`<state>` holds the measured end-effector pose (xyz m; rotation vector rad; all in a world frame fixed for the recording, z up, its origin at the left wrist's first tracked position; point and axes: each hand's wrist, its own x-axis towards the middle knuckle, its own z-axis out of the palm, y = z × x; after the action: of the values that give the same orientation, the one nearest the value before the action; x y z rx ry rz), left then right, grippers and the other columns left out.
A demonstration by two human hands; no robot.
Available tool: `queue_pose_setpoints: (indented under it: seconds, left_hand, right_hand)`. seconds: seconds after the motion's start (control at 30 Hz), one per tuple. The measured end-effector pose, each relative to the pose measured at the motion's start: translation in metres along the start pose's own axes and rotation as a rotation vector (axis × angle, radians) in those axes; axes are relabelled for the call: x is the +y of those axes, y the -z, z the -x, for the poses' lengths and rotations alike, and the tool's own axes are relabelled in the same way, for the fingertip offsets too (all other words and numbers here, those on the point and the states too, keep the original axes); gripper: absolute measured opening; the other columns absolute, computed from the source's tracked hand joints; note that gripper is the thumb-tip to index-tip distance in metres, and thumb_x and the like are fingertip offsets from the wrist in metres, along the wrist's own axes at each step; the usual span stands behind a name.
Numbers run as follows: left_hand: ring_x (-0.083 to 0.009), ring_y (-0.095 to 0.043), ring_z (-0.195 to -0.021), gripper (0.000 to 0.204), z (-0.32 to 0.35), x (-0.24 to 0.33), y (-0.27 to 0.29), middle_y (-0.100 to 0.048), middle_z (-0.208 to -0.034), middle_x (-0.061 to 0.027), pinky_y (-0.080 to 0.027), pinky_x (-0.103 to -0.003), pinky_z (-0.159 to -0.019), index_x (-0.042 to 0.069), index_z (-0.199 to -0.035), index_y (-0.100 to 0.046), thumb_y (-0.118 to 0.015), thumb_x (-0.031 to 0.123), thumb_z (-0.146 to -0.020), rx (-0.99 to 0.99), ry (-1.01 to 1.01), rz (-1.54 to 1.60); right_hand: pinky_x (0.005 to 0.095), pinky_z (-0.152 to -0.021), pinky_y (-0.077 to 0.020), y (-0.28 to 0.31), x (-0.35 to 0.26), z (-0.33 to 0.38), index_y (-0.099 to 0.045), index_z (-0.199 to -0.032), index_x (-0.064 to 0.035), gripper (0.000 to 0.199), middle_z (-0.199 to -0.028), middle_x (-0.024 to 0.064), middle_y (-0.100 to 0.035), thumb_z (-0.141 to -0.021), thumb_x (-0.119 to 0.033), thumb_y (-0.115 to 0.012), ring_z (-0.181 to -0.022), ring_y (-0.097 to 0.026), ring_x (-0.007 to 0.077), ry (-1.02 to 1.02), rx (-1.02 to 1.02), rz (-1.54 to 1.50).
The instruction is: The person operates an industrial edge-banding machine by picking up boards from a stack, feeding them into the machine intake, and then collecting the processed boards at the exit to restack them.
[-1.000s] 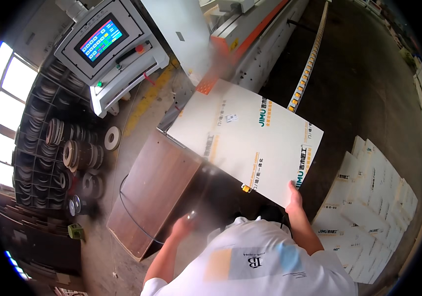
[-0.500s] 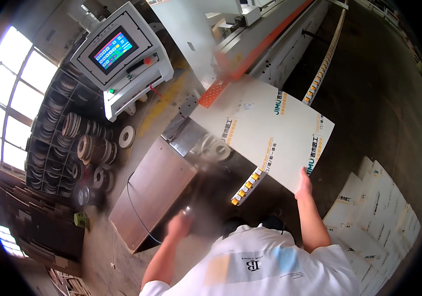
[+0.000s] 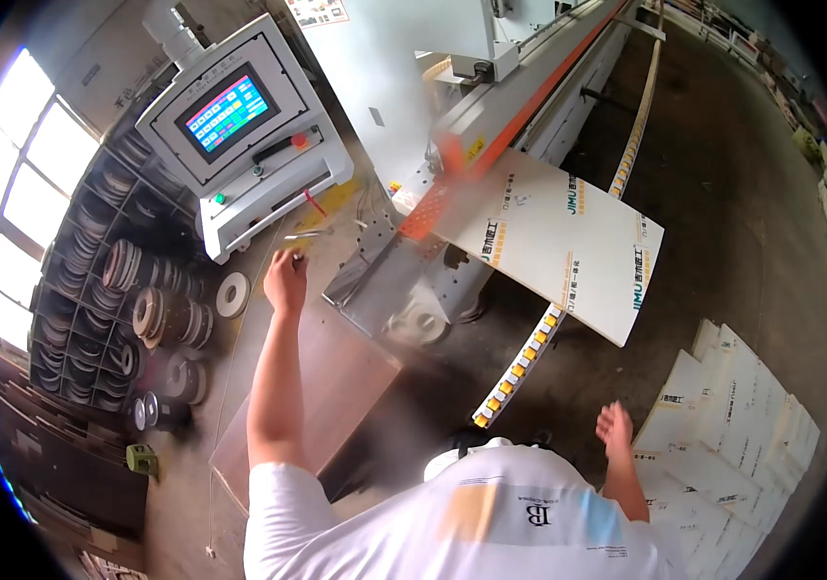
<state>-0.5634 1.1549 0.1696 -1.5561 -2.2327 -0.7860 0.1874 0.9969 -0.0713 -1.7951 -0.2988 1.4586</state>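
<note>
Where the roller rail [image 3: 515, 372] passes beneath it, the white panel [image 3: 544, 232] lies flat as a thin, four-sided board, its pale face printed in black, green and orange. Its left corner is beside the orange perforated plate [image 3: 423, 217] at the edge of the machine [image 3: 384, 87]; contact there is blurred. Its near corner projects to the right of the rail.

The left hand [image 3: 285, 282] is well apart from the panel, near the far left corner of the cabinet [image 3: 331, 372]. Its fingers are curled; whether they grip anything cannot be determined. The right hand [image 3: 614, 425] is near the panel's near corner, separated from it, with fingers loosely extended.

Materials, left to right: ring-shaped coils [image 3: 95, 280] in a dark grid rack; smooth brown cabinet surface; glossy grey sheet metal [image 3: 360, 285]; yellow rollers set along the straight rail; overlapping printed white boards [image 3: 723, 425], stacked.
</note>
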Motion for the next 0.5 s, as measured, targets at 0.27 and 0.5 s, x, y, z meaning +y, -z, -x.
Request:
queue_pose_setpoints:
  seconds: [0.27, 0.5]
  left_hand:
    - [-0.0323, -0.071, -0.089, 0.039, -0.104, -0.063, -0.153, -0.074, -0.09, -0.012, -0.052, -0.041, -0.079, 0.013, -0.107, -0.071, -0.065, 0.048, -0.093, -0.047, 0.316, 0.402]
    - [-0.0255, -0.065, -0.115, 0.051, -0.099, -0.13, -0.275, -0.065, -0.133, -0.0084, -0.054, -0.037, -0.094, 0.015, -0.142, -0.055, -0.059, 0.039, -0.097, -0.581, 0.047, -0.277]
  right_hand:
    - [0.0375, -0.071, -0.0542, 0.086, 0.234, 0.104, -0.067, -0.113, -0.0067, 0.033, -0.093, 0.0098, -0.07, -0.099, -0.035, -0.058, -0.093, -0.066, 0.0219, 0.054, 0.08, 0.155]
    - [0.0405, -0.077, -0.0537, 0.065, 0.327, 0.145, -0.071, -0.108, -0.0066, 0.031, -0.097, 0.0127, -0.07, -0.096, -0.032, -0.06, -0.094, -0.067, 0.0266, 0.311, 0.158, 0.978]
